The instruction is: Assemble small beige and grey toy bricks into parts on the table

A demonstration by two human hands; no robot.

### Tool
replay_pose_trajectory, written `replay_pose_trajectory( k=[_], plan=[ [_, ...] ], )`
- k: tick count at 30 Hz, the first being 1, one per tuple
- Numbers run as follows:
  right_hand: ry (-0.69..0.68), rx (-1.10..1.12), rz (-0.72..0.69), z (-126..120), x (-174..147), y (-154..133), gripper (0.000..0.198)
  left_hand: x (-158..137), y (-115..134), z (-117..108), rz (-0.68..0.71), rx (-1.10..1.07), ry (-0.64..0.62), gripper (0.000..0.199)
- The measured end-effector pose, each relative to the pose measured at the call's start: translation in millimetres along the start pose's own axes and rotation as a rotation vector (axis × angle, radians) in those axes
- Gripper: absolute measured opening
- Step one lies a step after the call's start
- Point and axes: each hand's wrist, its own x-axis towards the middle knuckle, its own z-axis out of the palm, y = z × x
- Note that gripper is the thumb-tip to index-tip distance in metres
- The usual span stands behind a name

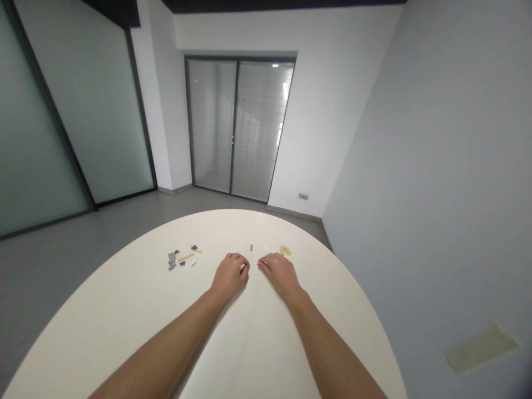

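My left hand (pixel 231 271) rests on the white round table (pixel 249 343), its fingers curled and the thumb pressed toward the index finger. Opposite it, a small gap away, my right hand (pixel 281 272) is closed in a pinch, fingertips facing the left. Whatever either hand may hold is too small or hidden to make out. Just beyond the gap lies a small grey strip-like piece (pixel 251 247). A few yellow pieces (pixel 285 250) lie past my right hand. To the left of my left hand is a loose group of small grey pieces (pixel 172 258), with black, yellow and white ones among them.
The table's curved far edge (pixel 236 210) lies beyond the pieces. A plain wall (pixel 436 194) stands close on the right. Frosted glass panels (pixel 83 105) are at the left, and a glazed door with blinds (pixel 241 127) is at the back.
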Motion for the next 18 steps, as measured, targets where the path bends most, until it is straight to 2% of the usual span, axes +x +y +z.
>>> replay_pose_trajectory(
  k=[6, 13, 18],
  plan=[
    [-0.018, -0.031, 0.118, -9.7, 6.4, 10.3, 0.019, 2.0, 3.4, -0.9, -0.004, 0.051, -0.017, 0.019],
    [-0.219, -0.136, 0.139, -31.4, 29.4, 20.0, 0.015, 2.0, 5.4, -1.5, -0.001, 0.085, -0.032, 0.020],
    [-0.117, -0.187, 0.154, -33.1, 40.5, 33.9, 0.019, 2.3, 5.5, -1.8, -0.016, 0.071, -0.039, 0.020]
  ],
)
